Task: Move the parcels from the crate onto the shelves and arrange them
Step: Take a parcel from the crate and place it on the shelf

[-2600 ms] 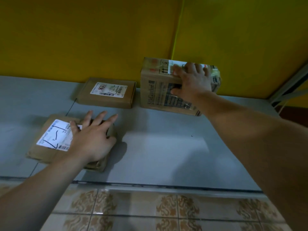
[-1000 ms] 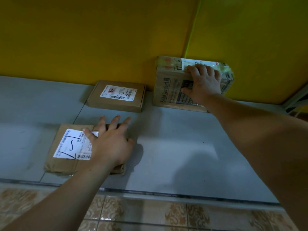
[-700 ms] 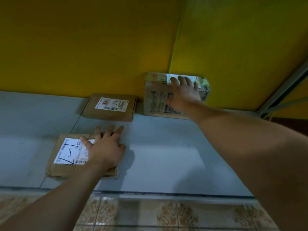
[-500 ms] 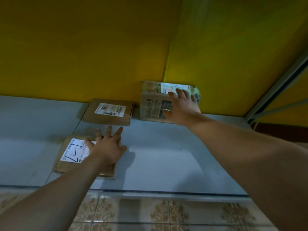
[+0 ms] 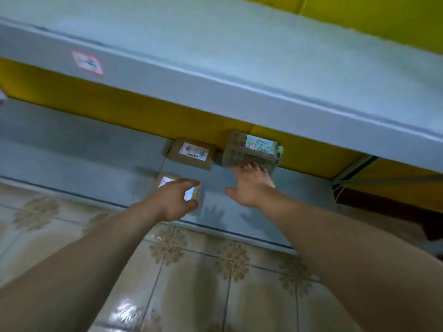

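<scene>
You have drawn back from the lower shelf [image 5: 96, 152]; half a second ago your left hand lay flat on the front parcel and your right pressed the tall box to the wall, and now both are coming away. Your left hand [image 5: 173, 200] hovers over the front parcel [image 5: 165, 182], its fingers [image 5: 190, 182] loosely curled and gripping nothing. Your right hand [image 5: 251, 188] is spread wide and carries nothing; its fingers [image 5: 249, 167] reach the foot of the tall box [image 5: 251, 152], but the blur hides whether they touch it.

All three parcels lie on the lower shelf. The tall box stands at 12 o'clock from your right hand, against the yellow wall [image 5: 119, 106]; the flat parcel [image 5: 191, 153] sits just beside it at its 9 o'clock; the front parcel lies near the shelf's front edge, at 7 o'clock from the flat one. I judge this batch placed, so the crate, which is not in view, is likely your next stop.

The upper shelf [image 5: 215, 80] now crosses your view from 9 to 3 o'clock and overhangs the parcels; mind its front edge as you rise. It bears a red-edged sticker [image 5: 87, 62] at 10 o'clock; a post [image 5: 354, 168] stands at 3 o'clock; the tiled floor [image 5: 191, 271] fills 6 o'clock.
</scene>
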Motion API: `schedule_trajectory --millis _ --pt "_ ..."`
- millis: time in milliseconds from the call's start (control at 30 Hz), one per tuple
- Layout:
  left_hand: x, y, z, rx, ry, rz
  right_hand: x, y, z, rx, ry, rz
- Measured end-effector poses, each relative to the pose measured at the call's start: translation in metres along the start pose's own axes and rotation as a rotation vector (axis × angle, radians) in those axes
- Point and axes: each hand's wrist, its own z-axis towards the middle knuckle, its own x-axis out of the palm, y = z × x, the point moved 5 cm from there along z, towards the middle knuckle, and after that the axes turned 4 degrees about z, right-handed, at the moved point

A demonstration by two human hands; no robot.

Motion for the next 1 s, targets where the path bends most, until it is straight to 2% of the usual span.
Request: schedule_trajectory --millis 167,267,467,600,767,1000 --pt "-0.088 -0.028 -0.149 -0.037 0.109 0.159 -0.068 0.083 -0.116 -0.096 0.128 0.031" --pt "-0.148 -0.034 -0.235 -0.034 0.1 0.301 -0.126 0.132 -0.177 -0.108 0.113 0.063" --pt "-0.29 -0.025 -0.395 -0.072 -0.047 0.484 -0.249 0.267 -0.254 -0.177 -0.018 0.083" --pt "-0.378 -0.003 -0.497 -0.13 -0.136 0.56 -0.316 0.381 -0.285 -0.303 -0.094 0.111" --pt "-0.46 0.036 -0.596 -0.296 -0.305 0.6 -0.379 0.512 -0.305 -0.497 -0.195 0.067" --pt "-0.519 0.101 -0.66 -0.502 -0.325 0.625 -0.426 0.652 -0.293 -0.719 -0.251 0.047"
